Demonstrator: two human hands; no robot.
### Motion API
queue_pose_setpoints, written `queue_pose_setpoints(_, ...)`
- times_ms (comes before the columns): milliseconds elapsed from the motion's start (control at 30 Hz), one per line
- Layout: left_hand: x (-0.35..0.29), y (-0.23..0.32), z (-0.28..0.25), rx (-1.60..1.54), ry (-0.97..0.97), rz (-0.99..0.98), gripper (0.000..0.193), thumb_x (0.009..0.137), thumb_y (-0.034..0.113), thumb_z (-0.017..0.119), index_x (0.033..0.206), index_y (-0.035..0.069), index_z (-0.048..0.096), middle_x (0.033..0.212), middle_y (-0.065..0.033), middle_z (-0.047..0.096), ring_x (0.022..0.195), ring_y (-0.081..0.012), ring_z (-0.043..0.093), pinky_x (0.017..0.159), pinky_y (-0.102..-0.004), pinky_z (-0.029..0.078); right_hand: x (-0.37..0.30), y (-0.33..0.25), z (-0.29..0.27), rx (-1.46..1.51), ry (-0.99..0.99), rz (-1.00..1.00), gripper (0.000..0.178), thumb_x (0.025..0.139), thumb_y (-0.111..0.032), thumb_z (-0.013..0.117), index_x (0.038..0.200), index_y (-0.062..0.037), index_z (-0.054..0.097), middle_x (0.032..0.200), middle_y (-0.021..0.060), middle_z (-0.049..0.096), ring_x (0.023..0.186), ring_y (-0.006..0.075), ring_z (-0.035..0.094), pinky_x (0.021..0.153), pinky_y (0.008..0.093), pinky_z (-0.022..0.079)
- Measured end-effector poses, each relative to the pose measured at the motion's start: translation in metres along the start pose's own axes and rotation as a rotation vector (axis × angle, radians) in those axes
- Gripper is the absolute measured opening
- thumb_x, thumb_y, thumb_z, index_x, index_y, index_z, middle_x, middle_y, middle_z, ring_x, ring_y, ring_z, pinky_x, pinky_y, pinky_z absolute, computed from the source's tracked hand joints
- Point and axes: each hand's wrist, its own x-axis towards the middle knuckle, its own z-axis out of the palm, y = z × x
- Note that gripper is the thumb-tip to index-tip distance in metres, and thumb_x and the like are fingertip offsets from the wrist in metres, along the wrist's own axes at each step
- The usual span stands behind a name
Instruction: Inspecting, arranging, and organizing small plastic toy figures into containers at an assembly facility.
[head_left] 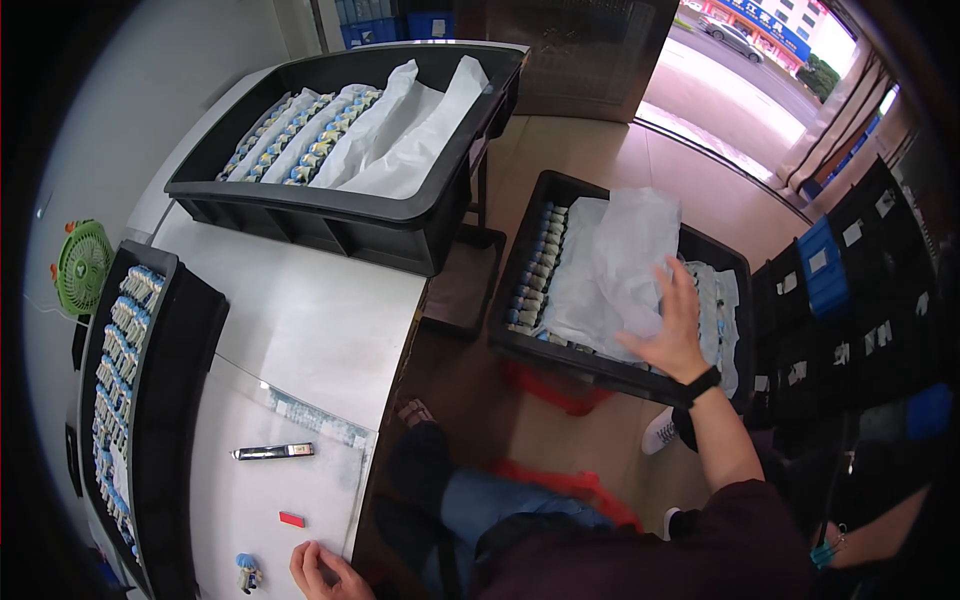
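My right hand (678, 325), with a black band on its wrist, reaches over a black crate (620, 372) on the right. Its fingers are spread at the edge of a crumpled white sheet (612, 250); I see no grip on it. Rows of small figurines (540, 265) show beside the sheet in that crate. My left hand (328, 573) rests at the near edge of the white table, fingers loosely bent, with nothing visible in them. Nearest to it are a small red block (291, 519) and a single blue-haired figurine (247, 572).
A large black crate (330, 205) on the table holds figurine rows between white sheets. A narrow black bin (160, 420) of figurines stands left, beside a green fan (84, 265). A dark cutter-like tool (273, 452) lies on the table. Another person's forearm (880, 535) shows lower right, near stacked dark bins (850, 300).
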Motion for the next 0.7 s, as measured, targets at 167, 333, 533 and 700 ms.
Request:
queue_pose_setpoints(167,-0.001,0.001,0.005,-0.036,0.008,0.007,0.01,0.076,-0.001,0.059,0.085,-0.003,0.06,0.086,-0.015,0.058,0.073,-0.0248,0.056,0.061,-0.0306,0.048,-0.013,0.065,0.056,0.143,-0.317,0.518,0.074,0.06,-0.005,0.066,0.127,-0.0143,0.037,0.113,0.015,0.05,0.103,0.0295,0.048,0.088,0.0388,0.035)
queue_pose_setpoints(333,-0.001,0.002,0.003,-0.045,-0.018,0.0,0.009,0.076,-0.001,0.059,0.085,-0.002,0.06,0.087,-0.0146,0.058,0.074,-0.0246,0.056,0.061,-0.0309,0.048,-0.085,0.242,0.042,0.208,0.387,1.089,0.046,0.058,-0.006,0.065,0.102,0.0029,0.054,0.095,0.0127,0.06,0.084,0.0233,0.059,0.076,0.0319,0.046)
queue_pose_setpoints(533,0.005,0.009,0.002,-0.001,-0.005,0.007,0.009,0.076,-0.001,0.059,0.085,-0.002,0.06,0.084,-0.0147,0.058,0.073,-0.0251,0.056,0.062,-0.0323,0.048,-0.191,0.304,-0.02,0.419,0.722,1.697,0.024,0.061,-0.001,0.054,0.082,0.0081,0.056,0.078,0.0147,0.059,0.069,0.0273,0.06,0.051,0.037,0.05)
queue_pose_setpoints(700,0.005,0.008,0.004,-0.006,-0.017,0.009,0.009,0.075,-0.002,0.058,0.084,-0.002,0.06,0.083,-0.0147,0.058,0.072,-0.0255,0.056,0.063,-0.0326,0.048,-0.255,0.323,-0.028,0.169,0.489,1.98,0.015,0.063,-0.005,0.052,0.073,0.005,0.057,0.063,0.0131,0.056,0.056,0.0298,0.059,0.047,0.0362,0.049)
